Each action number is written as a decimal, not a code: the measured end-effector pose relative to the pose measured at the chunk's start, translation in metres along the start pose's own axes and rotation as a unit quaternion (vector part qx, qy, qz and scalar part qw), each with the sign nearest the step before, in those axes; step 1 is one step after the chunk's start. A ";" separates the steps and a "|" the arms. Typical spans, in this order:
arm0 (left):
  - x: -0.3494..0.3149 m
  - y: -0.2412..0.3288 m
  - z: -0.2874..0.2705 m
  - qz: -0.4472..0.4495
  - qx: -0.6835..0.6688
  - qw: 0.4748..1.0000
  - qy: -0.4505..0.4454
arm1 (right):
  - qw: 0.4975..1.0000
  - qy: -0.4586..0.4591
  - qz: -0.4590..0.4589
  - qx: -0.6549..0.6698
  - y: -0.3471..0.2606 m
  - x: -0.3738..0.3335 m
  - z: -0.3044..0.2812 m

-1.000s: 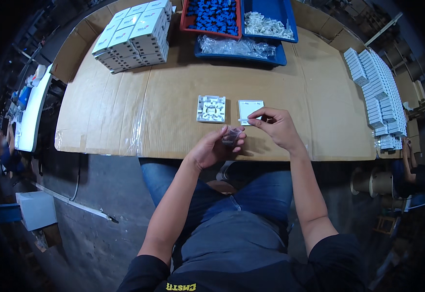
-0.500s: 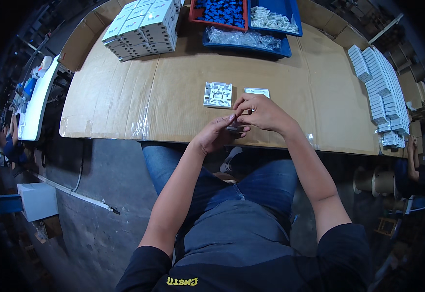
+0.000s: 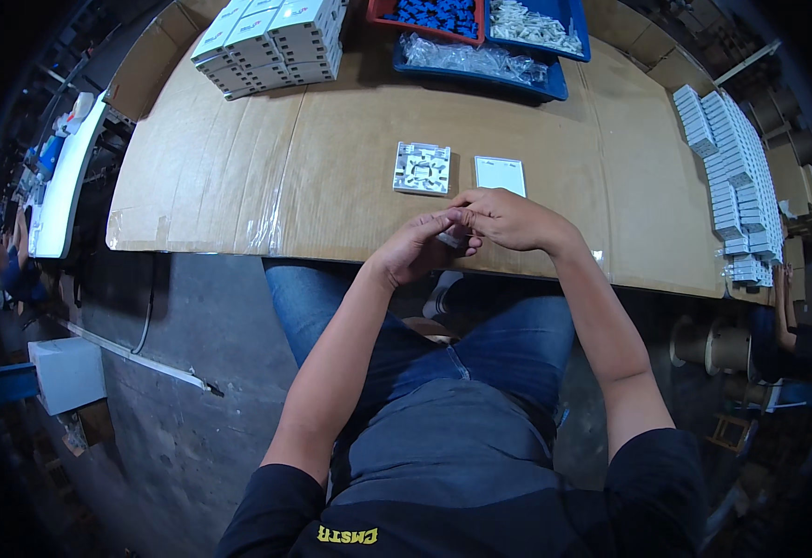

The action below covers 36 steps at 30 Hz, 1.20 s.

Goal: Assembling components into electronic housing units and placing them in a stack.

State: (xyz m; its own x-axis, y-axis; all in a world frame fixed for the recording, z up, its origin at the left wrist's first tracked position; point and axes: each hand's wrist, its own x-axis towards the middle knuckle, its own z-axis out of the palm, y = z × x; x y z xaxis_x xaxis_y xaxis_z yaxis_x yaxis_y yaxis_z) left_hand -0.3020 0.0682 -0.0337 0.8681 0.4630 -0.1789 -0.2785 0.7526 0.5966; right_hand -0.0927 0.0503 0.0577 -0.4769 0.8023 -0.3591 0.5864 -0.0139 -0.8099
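Note:
My left hand point(image 3: 415, 246) and my right hand point(image 3: 520, 221) meet just above the table's near edge. A small, pale, see-through plastic piece point(image 3: 449, 240) shows between the curled fingers of my left hand; its exact kind is hard to make out. The right thumb and fingers are pinched together against the left thumb, and what they grip is hidden. Beyond the hands lies a square white plastic box point(image 3: 422, 169), its moulded inside facing up. To its right, a flat white square cover point(image 3: 500, 174) rests on the table, partly behind my right hand.
White boxes point(image 3: 271, 46) are stacked at the far left of the cardboard-covered table point(image 3: 211, 177). At the back stand a red tray point(image 3: 380, 19) of blue parts, a blue tray point(image 3: 582, 42) of white parts and another blue tray point(image 3: 554, 90) of clear plastic bags. White pieces point(image 3: 733, 167) line the right edge.
My right hand has closed in against the left, its fingers lower and more pressed together. More of the white cover shows. The whole view has shifted slightly.

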 end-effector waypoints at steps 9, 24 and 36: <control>0.002 0.002 -0.002 -0.037 -0.005 0.999 0.009 | 0.991 0.097 -0.090 0.000 -0.001 -0.011 -0.023; 0.016 0.012 0.000 -0.058 -0.086 0.995 0.010 | 0.771 0.554 0.047 -0.312 0.129 0.085 -0.304; 0.020 0.015 -0.002 -0.084 -0.083 0.993 -0.015 | 0.766 0.499 0.038 -0.403 0.153 0.104 -0.344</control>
State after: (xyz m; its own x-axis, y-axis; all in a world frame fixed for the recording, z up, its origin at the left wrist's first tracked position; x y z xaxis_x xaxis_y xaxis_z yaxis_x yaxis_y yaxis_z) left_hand -0.2894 0.0895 -0.0299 0.9195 0.3115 -0.2398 -0.1900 0.8862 0.4226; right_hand 0.1725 0.3376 0.0564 0.0806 0.8801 0.4680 0.9934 -0.0326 -0.1098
